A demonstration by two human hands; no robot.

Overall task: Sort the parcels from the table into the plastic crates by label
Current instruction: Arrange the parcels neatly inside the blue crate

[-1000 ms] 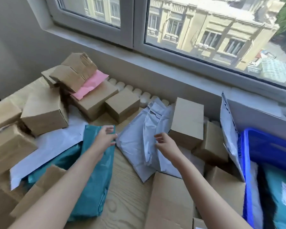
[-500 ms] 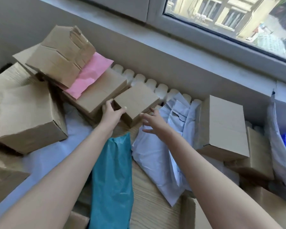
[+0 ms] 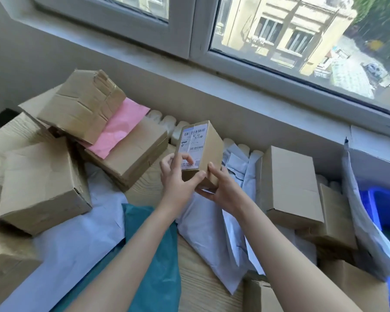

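My left hand (image 3: 178, 179) and right hand (image 3: 221, 190) together grip a small box (image 3: 206, 154), label (image 3: 193, 146) facing me, above the table (image 3: 203, 287).

Cardboard boxes (image 3: 43, 188) and mailers (image 3: 212, 233) crowd the table (image 3: 203, 287).

One view only: head-worn wide-angle camera, looking forward and down over a wooden table (image 3: 194, 287) toward a window (image 3: 279, 37) on the far wall. Close range; both forearms enter from the bottom edge. A blue crate (image 3: 383, 208) is cut off at the right edge.
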